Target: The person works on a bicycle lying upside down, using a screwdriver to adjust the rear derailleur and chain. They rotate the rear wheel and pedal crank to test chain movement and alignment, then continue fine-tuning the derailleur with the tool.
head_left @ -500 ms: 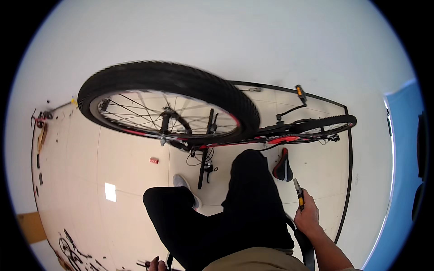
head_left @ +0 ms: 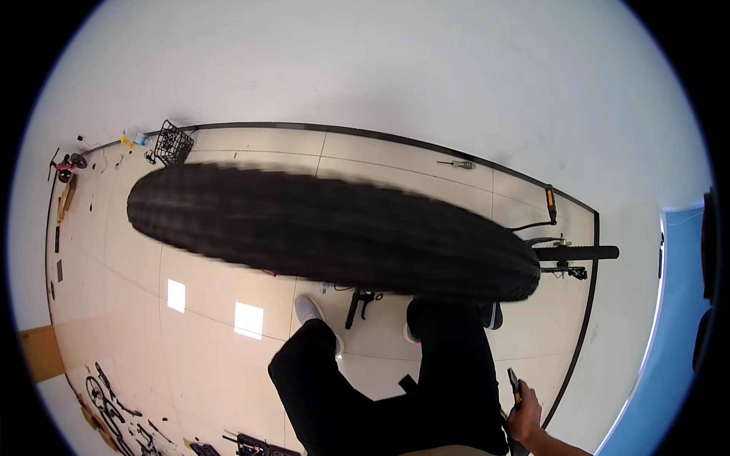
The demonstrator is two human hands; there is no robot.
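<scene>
Right grip (head_left: 526, 418): closed around yellow-and-black hand tool (head_left: 515, 386), lower right of frame; tool points up, well apart from tyre, probably to keep clear of it.
Left grip: out of frame, can't tell.
Bike (head_left: 334, 232): tyre (head_left: 304, 220) spans mid-frame, tread blurred.
Handlebar end (head_left: 352, 310): below tyre, lower centre; bike looks upturned, likely so wheels stand free.
Basket (head_left: 173, 144): upper left, by wall (head_left: 319, 68), likely parked aside.

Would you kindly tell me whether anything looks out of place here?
Yes: the bike looks upturned, its tyre above the handlebar, and loose parts lie strewn on the floor at lower left rather than gathered together.
</scene>
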